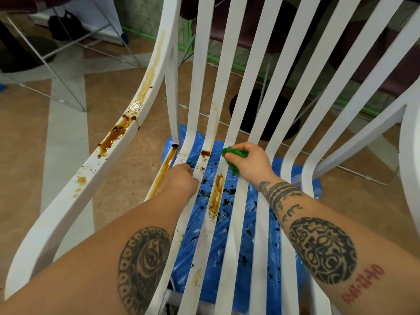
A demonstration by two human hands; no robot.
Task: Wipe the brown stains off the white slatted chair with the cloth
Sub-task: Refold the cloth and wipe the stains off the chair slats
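A blue plastic sheet flecked with dark specks lies at lower centre on the tan-and-pale floor. A metal frame stands upper left, a green mesh fence crosses the top, and a dark round base sits mid-frame.

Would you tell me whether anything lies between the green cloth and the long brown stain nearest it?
Nothing visible does; the cloth sits just beyond the stain, and the left hand grips a slat farther left.

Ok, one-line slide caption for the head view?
Right hand holds a green cloth on a stained white chair; left hand grips a slat.
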